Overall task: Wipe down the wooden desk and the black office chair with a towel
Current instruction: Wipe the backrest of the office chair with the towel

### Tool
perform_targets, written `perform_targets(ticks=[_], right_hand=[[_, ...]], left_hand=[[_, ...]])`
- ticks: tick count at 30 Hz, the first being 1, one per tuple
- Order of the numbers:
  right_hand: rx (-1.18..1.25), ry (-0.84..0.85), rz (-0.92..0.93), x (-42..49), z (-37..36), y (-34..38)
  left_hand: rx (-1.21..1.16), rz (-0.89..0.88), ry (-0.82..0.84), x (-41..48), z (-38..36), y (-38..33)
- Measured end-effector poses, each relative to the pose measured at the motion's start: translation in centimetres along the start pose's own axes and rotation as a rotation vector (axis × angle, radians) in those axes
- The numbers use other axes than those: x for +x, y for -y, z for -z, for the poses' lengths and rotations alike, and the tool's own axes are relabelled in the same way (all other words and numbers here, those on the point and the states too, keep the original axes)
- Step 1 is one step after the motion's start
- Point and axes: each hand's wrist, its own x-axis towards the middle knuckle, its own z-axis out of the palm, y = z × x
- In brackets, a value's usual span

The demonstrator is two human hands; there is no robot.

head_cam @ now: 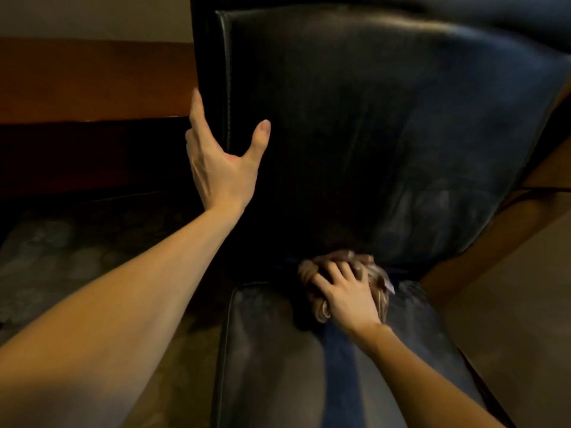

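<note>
The black office chair (386, 125) fills the middle of the head view, its leather backrest upright and its seat cushion below. My left hand (222, 162) grips the left edge of the backrest, thumb on the front face and fingers wrapped behind the edge. My right hand (343, 291) presses a bunched brownish towel (375, 278) into the crease where the seat meets the backrest, fingers curled over the cloth. The wooden desk (92, 78) lies at the upper left behind the chair.
A dark patterned carpet (77, 248) covers the floor on the left. Another wooden surface (494, 242) runs along the right side of the chair, with a pale floor or wall area below it.
</note>
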Motion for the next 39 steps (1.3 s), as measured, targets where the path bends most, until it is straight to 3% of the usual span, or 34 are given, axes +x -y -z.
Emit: perform_targets(ticks=[3,6,11,16,18,21,23,33,39], right_hand=[[0.167,0.13,-0.29,-1.9,-1.9,0.9],[0.282,0.05,-0.255,-1.8,-0.1,1.6],[0.371,-0.483,-0.035,0.5,7.7,4.0],[0.324,-0.947,-0.056,4.6,16.9,4.7],[0.27,-0.943,-0.102,6.6,17.8,4.2],[0.212,-0.737,-0.208,9.0,14.9,4.2],[0.192,-0.696,-0.232,9.7,11.9,4.6],[0.273,-0.88,-0.227,7.9,4.4,7.5],[0.256,-0.907,-0.105,7.3,1.8,7.0]], left_hand=[[0.001,-0.006,-0.01,-0.1,0.1,0.3],[0.002,0.005,-0.001,-0.3,0.1,0.0],[0.022,0.01,0.005,-0.4,0.6,-0.6],[-0.003,0.054,0.05,-0.5,1.0,-0.7],[-0.009,0.047,0.038,-0.5,0.9,-0.7],[0.012,0.014,0.01,-0.5,0.4,-0.5],[0.008,0.005,-0.013,-0.4,0.0,0.0],[-0.111,-0.063,-0.069,-0.3,0.0,1.7],[-0.116,-0.086,-0.066,-0.4,0.3,1.7]])
